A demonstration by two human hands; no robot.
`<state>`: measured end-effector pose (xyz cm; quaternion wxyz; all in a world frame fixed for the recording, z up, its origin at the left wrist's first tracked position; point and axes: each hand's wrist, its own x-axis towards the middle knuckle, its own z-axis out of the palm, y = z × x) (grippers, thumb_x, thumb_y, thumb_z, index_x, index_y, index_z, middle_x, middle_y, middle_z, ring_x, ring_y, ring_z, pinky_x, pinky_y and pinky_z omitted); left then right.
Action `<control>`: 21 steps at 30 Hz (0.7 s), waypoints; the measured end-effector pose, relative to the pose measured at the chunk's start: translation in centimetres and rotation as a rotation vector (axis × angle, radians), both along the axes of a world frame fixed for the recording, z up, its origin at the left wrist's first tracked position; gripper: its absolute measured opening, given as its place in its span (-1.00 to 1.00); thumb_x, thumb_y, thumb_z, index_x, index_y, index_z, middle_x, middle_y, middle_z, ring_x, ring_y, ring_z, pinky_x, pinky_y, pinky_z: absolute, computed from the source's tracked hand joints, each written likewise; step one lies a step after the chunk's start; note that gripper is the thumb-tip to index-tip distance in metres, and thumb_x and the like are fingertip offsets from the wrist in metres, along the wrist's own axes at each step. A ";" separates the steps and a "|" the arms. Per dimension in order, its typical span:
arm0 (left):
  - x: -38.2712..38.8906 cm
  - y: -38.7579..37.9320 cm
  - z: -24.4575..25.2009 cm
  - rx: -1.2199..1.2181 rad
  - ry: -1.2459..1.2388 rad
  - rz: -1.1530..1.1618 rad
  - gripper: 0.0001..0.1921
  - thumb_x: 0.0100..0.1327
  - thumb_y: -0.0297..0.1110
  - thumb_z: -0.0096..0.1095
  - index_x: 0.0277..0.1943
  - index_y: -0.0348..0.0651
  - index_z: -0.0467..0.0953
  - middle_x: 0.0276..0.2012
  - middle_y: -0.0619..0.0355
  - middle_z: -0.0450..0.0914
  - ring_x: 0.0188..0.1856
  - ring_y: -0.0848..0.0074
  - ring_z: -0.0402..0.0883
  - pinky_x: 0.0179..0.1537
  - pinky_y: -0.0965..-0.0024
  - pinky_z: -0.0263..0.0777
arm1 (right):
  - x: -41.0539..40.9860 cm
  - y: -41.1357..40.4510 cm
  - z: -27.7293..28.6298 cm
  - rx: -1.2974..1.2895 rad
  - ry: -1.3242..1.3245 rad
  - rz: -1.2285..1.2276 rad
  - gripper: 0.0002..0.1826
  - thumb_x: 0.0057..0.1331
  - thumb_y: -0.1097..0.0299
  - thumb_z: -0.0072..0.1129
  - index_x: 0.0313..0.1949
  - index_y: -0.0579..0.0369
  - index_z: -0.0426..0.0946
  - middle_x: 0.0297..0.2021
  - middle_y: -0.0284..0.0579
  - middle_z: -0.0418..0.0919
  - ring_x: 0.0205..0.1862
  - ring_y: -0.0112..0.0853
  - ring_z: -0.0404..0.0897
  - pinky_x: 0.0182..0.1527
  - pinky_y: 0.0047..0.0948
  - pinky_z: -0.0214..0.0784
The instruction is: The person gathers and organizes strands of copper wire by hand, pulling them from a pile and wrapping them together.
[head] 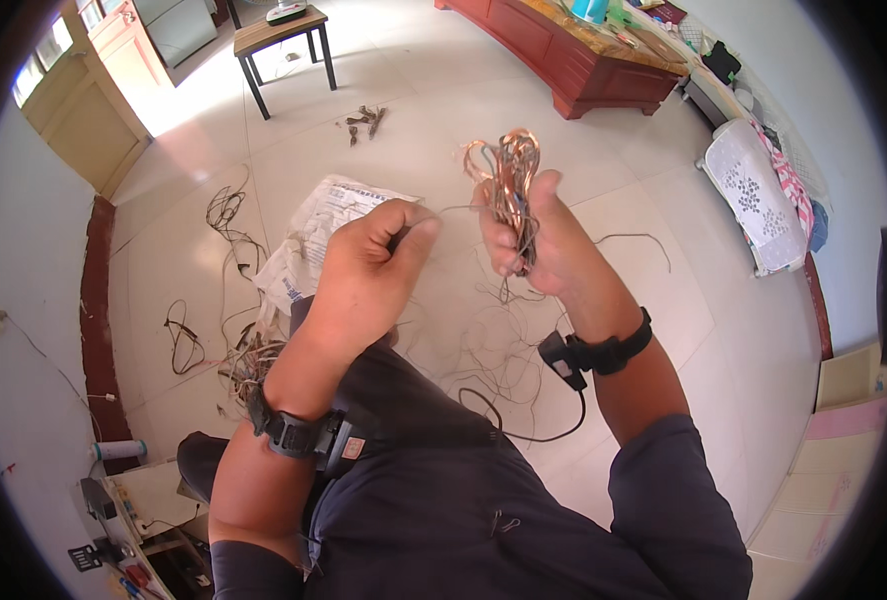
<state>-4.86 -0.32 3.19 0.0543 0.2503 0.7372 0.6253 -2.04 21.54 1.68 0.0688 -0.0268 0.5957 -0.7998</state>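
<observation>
My right hand [548, 232] holds an upright bundle of looped wires [517, 176], some bare copper and some dark, its loops standing above the fingers. My left hand [379, 262] pinches a thin grey wire [462, 208] between thumb and forefinger. That wire stretches across to the bundle and lies over its middle. Beneath the hands, loose thin wires [499, 337] curl over the tiled floor. Past my left hand lies a white woven sack [338, 199] bearing print. A tangled heap of wires [252, 364] sits beside my left forearm.
Dark cables [226, 210] lie on the floor at left. Short wire bundles [368, 120] rest farther off, near a small wooden table [282, 34]. A red wooden cabinet [601, 82] stands at the back right. A black cord [548, 437] runs from my right wrist strap [608, 352].
</observation>
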 end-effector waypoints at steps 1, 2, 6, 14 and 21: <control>0.0 0.1 0.1 0.033 0.000 0.006 -0.87 0.44 -0.44 0.20 -0.23 -0.32 0.55 -0.50 0.34 0.41 -0.43 0.75 0.28 -0.38 0.58 0.27 | 0.2 -0.2 -0.3 -0.154 0.032 0.080 -0.11 0.19 -0.62 -0.05 -0.10 0.11 0.42 -0.55 -0.44 0.27 -0.65 -0.61 0.24 -0.53 -0.59 0.20; 0.1 0.2 0.2 0.034 0.000 0.006 -0.87 0.44 -0.44 0.20 -0.23 -0.32 0.55 -0.50 0.34 0.41 -0.43 0.75 0.28 -0.38 0.58 0.27 | 0.4 -0.5 -0.5 -0.170 0.035 0.073 -0.08 0.16 -0.66 -0.08 -0.11 0.10 0.42 -0.56 -0.44 0.27 -0.65 -0.61 0.26 -0.53 -0.58 0.20; 0.4 0.1 1.1 0.123 -0.147 0.049 -0.87 0.45 -0.42 0.20 -0.21 -0.30 0.55 -0.48 0.35 0.45 -0.43 0.78 0.32 -0.37 0.60 0.29 | 1.2 -2.3 0.7 0.214 0.064 0.041 -0.36 0.31 -0.36 0.17 -0.13 0.05 0.43 -0.53 -0.41 0.35 -0.60 -0.61 0.34 -0.52 -0.61 0.21; 0.4 1.1 0.7 0.191 -0.027 0.108 -0.87 0.39 -0.42 0.27 -0.29 -0.24 0.53 -0.43 0.26 0.54 -0.39 0.66 0.51 -0.32 0.52 0.41 | 0.9 -5.6 0.0 0.357 0.010 0.024 -0.51 0.34 0.10 0.35 0.12 0.11 0.48 -0.40 -0.34 0.52 -0.51 -0.62 0.45 -0.43 -0.59 0.34; 0.2 0.6 2.0 0.101 0.279 0.193 -0.86 0.21 -0.45 0.41 -0.30 -0.25 0.53 -0.28 0.07 0.53 -0.20 0.37 0.60 -0.12 0.36 0.46 | 0.5 -6.0 -0.8 0.394 -0.008 0.108 -0.66 0.40 0.13 0.28 -0.09 0.15 0.48 -0.48 -0.37 0.51 -0.49 -0.59 0.48 -0.43 -0.51 0.34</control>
